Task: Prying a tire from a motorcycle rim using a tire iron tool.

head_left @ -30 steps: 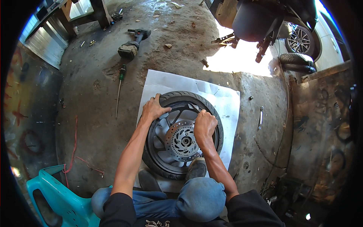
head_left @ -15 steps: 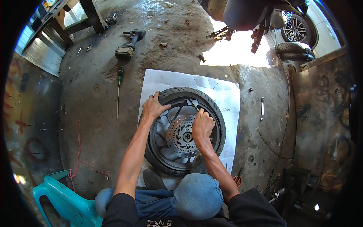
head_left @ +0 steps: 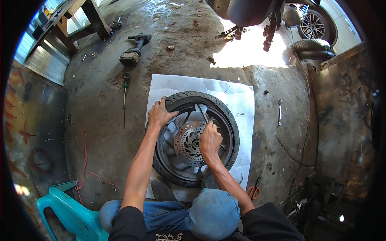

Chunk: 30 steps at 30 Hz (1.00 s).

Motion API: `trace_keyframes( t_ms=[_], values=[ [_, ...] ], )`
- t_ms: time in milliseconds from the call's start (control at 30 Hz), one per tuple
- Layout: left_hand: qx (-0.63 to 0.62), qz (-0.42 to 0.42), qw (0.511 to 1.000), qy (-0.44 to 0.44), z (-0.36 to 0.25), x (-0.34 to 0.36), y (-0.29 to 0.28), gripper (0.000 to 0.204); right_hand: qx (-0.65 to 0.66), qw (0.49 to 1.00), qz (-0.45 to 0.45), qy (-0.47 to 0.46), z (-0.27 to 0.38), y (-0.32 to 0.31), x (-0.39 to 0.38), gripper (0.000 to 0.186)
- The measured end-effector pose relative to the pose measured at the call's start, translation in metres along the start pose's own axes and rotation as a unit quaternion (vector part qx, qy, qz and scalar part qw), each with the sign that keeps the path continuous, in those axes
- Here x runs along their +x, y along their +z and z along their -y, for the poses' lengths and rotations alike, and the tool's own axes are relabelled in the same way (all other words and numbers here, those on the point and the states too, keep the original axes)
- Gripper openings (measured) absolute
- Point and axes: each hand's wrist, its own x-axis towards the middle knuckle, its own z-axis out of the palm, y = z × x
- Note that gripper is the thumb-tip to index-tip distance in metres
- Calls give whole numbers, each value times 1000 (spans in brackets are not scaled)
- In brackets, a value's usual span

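A motorcycle wheel with a black tyre [head_left: 223, 105] and a drilled brake disc [head_left: 185, 149] lies flat on a white sheet [head_left: 240, 100]. My left hand [head_left: 160, 116] grips the tyre at its upper left, the thumb over the sidewall toward the rim. In my right hand [head_left: 210, 140], above the disc's right side, is a slim metal tyre lever [head_left: 202, 113]. The lever slants up and left, its far end at the upper inner edge of the rim. My closed fingers hide its lower end.
Beyond the sheet's left side lie a screwdriver [head_left: 125, 96] and a cordless power tool [head_left: 134, 51]. A spanner [head_left: 280, 112] rests to the right, and orange-handled scissors [head_left: 253, 192] lie near my right forearm. A turquoise plastic stool [head_left: 68, 213] stands at the lower left.
My right hand has drawn back down and slightly left over the disc, and more of the lever shows. My left hand keeps its place on the tyre. The view has shifted slightly.
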Motion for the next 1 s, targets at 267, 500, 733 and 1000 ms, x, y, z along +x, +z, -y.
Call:
trace_keyframes(
  t_ms=[267,500,733,1000],
  values=[
    [12,-17,1000,8,-1,-2,0,97,58,997,-45,-7,-19,26,-19,33],
    [-3,-7,1000,-9,-7,-10,0,99,73,985,-148,-44,-35,46,-20,34],
    [51,105,993,-12,-21,15,-6,111,128,986,-87,-58,-62,38,-5,30],
    [94,239,951,172,-56,97,13,101,286,958,5,-9,-74,44,5,29]
  ],
)
